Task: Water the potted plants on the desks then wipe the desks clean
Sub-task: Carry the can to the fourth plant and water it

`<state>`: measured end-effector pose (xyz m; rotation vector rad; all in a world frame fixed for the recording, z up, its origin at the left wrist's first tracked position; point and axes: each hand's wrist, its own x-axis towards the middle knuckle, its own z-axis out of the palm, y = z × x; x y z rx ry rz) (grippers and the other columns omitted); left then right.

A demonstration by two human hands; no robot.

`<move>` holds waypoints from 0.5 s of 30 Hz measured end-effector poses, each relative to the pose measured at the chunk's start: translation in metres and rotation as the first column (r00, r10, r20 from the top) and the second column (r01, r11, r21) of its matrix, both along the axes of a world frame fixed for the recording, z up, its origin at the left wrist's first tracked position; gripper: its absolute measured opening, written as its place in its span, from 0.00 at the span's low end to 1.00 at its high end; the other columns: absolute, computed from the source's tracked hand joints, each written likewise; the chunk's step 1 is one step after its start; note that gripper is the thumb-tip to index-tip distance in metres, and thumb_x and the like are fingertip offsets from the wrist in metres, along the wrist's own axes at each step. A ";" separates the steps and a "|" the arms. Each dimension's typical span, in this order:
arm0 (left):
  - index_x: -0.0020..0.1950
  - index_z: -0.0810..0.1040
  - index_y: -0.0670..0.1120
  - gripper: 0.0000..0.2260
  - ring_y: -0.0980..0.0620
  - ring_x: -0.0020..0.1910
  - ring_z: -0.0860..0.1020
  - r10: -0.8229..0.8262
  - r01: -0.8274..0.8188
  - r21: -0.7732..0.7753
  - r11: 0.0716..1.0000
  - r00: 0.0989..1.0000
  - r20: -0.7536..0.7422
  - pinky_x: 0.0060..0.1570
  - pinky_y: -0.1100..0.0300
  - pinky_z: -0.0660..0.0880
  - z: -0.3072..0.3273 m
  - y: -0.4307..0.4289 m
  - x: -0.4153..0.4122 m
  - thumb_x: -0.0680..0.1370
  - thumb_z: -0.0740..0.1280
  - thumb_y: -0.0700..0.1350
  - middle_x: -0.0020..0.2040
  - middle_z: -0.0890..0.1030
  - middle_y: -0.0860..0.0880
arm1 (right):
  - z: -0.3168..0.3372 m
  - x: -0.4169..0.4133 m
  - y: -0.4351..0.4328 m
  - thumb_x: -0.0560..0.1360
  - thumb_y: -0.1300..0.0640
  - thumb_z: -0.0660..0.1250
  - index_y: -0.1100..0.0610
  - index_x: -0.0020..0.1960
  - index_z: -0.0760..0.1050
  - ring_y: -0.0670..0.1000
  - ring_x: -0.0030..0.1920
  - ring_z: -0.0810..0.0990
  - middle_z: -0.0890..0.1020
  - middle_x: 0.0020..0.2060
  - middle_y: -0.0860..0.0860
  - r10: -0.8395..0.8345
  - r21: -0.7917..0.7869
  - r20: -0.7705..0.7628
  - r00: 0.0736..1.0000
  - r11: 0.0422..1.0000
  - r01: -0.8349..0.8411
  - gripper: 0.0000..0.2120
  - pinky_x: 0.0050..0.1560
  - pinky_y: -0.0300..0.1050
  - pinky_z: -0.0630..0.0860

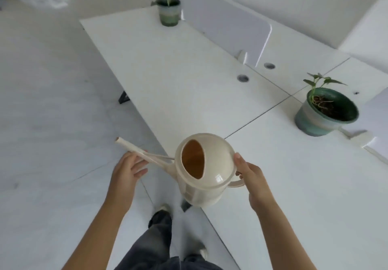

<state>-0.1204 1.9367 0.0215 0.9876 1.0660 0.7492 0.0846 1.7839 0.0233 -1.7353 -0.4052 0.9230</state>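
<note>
1. Your right hand (pixel 251 178) is closed on the handle of the can (pixel 204 171), thumb on the dome, low centre of the frame. Your left hand (pixel 126 170) has its fingers loosely spread under the spout (pixel 138 151); it touches the spout but is not clamped on it.
2. The near pot (pixel 326 112) sits at the right edge of the frame, well apart from the can. The far pot (pixel 169 11) sits at the top centre. No cloth is in view.
3. Risk: the spout points to the left, away from both pots and out over the floor (pixel 42 122). Tip the can now and water likely lands on the floor, not the soil.
4. Risk: the fill hole is wide and faces up toward you. A quick swing to the right could slop water out onto the desk (pixel 178 70). The water level cannot be read.
5. Risk: the seedling in the near pot is thin-stemmed. A hard stream could probably flatten it or wash out soil.
6. Materials: the can is glossy cream plastic, with a domed top, oval opening and long straight spout. The pots are round, tapered, banded green and pale, with dark soil. The desk is smooth, matt white, with dark seams and two round grommets (pixel 243 78).
</note>
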 end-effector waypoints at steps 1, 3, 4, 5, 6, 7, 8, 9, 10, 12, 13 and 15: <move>0.50 0.76 0.49 0.12 0.50 0.54 0.78 0.037 -0.037 0.018 0.999 0.999 -0.004 0.55 0.52 0.72 0.001 0.001 -0.016 0.81 0.53 0.45 0.52 0.80 0.49 | 0.003 -0.006 0.009 0.75 0.43 0.58 0.67 0.39 0.75 0.50 0.41 0.72 0.76 0.37 0.52 0.061 -0.015 0.002 0.998 0.998 -0.061 0.26 0.45 0.39 0.68; 0.49 0.76 0.50 0.13 0.50 0.53 0.77 0.102 -0.102 0.040 0.994 0.995 0.004 0.52 0.54 0.73 0.004 0.002 -0.046 0.81 0.52 0.44 0.51 0.80 0.50 | 0.006 -0.023 0.027 0.76 0.42 0.56 0.60 0.38 0.78 0.49 0.41 0.73 0.78 0.35 0.49 0.159 -0.043 0.000 0.987 0.986 -0.159 0.24 0.50 0.43 0.67; 0.49 0.76 0.51 0.13 0.50 0.53 0.78 0.135 -0.136 0.044 0.990 0.991 0.013 0.51 0.54 0.73 0.006 0.003 -0.060 0.82 0.52 0.44 0.51 0.80 0.50 | 0.009 -0.032 0.036 0.76 0.42 0.55 0.57 0.35 0.77 0.49 0.41 0.73 0.77 0.34 0.48 0.195 -0.042 0.001 0.981 0.980 -0.195 0.23 0.51 0.43 0.66; 0.49 0.76 0.51 0.13 0.51 0.53 0.78 0.170 -0.171 0.047 0.984 0.985 0.024 0.51 0.55 0.73 0.007 0.004 -0.073 0.81 0.52 0.44 0.51 0.80 0.50 | 0.012 -0.042 0.046 0.76 0.42 0.55 0.55 0.34 0.75 0.48 0.41 0.73 0.77 0.33 0.47 0.226 -0.041 0.003 0.974 0.973 -0.225 0.22 0.49 0.42 0.67; 0.49 0.76 0.51 0.12 0.51 0.53 0.78 0.206 -0.207 0.051 0.977 0.978 0.037 0.51 0.54 0.73 0.008 0.007 -0.086 0.81 0.52 0.44 0.51 0.80 0.50 | 0.016 -0.053 0.055 0.77 0.43 0.54 0.54 0.33 0.74 0.48 0.40 0.72 0.77 0.33 0.46 0.251 -0.039 0.007 0.968 0.967 -0.251 0.21 0.47 0.40 0.67; 0.50 0.76 0.51 0.12 0.51 0.53 0.78 0.239 -0.241 0.056 0.969 0.970 0.048 0.51 0.54 0.73 0.009 0.010 -0.098 0.81 0.53 0.44 0.51 0.80 0.51 | 0.019 -0.064 0.066 0.77 0.43 0.54 0.53 0.32 0.74 0.47 0.40 0.72 0.76 0.32 0.46 0.272 -0.034 0.013 0.962 0.962 -0.272 0.22 0.45 0.39 0.67; 0.49 0.76 0.51 0.12 0.51 0.53 0.78 0.268 -0.271 0.060 0.961 0.962 0.053 0.52 0.54 0.73 0.010 0.015 -0.110 0.81 0.53 0.44 0.51 0.80 0.51 | 0.021 -0.074 0.076 0.77 0.43 0.53 0.53 0.31 0.73 0.47 0.38 0.72 0.75 0.31 0.46 0.289 -0.029 0.017 0.957 0.957 -0.288 0.22 0.44 0.39 0.67; 0.49 0.76 0.51 0.12 0.51 0.53 0.78 0.294 -0.297 0.062 0.953 0.954 0.054 0.52 0.54 0.73 0.011 0.021 -0.123 0.81 0.53 0.44 0.51 0.80 0.51 | 0.023 -0.084 0.087 0.77 0.43 0.53 0.53 0.29 0.71 0.46 0.36 0.71 0.74 0.29 0.46 0.302 -0.026 0.013 0.953 0.953 -0.302 0.23 0.44 0.40 0.66; 0.49 0.76 0.51 0.12 0.51 0.53 0.78 0.313 -0.316 0.065 0.946 0.948 0.051 0.52 0.54 0.73 0.012 0.027 -0.135 0.81 0.53 0.44 0.51 0.80 0.51 | 0.026 -0.095 0.098 0.77 0.43 0.52 0.53 0.28 0.71 0.46 0.36 0.71 0.73 0.28 0.46 0.310 -0.026 0.004 0.951 0.950 -0.310 0.24 0.45 0.41 0.66; 0.49 0.77 0.50 0.12 0.51 0.53 0.78 0.326 -0.329 0.078 0.941 0.944 0.047 0.51 0.54 0.73 0.015 0.043 -0.160 0.81 0.53 0.43 0.51 0.81 0.52 | 0.028 -0.116 0.121 0.77 0.41 0.52 0.53 0.28 0.72 0.49 0.39 0.72 0.73 0.30 0.49 0.297 -0.043 -0.031 0.954 0.954 -0.298 0.26 0.54 0.43 0.65; 0.49 0.77 0.50 0.12 0.51 0.54 0.78 0.323 -0.326 0.085 0.942 0.945 0.045 0.51 0.55 0.73 0.017 0.051 -0.173 0.81 0.54 0.43 0.51 0.81 0.52 | 0.028 -0.127 0.132 0.76 0.39 0.51 0.53 0.27 0.72 0.51 0.41 0.72 0.73 0.31 0.50 0.289 -0.050 -0.048 0.956 0.955 -0.292 0.27 0.60 0.46 0.65; 0.51 0.77 0.51 0.12 0.52 0.54 0.78 0.306 -0.309 0.105 0.945 0.951 0.045 0.51 0.55 0.73 0.019 0.068 -0.201 0.81 0.54 0.42 0.52 0.81 0.53 | 0.026 -0.148 0.153 0.74 0.35 0.51 0.52 0.24 0.73 0.54 0.43 0.74 0.74 0.31 0.53 0.310 -0.055 -0.059 0.949 0.948 -0.313 0.29 0.67 0.53 0.62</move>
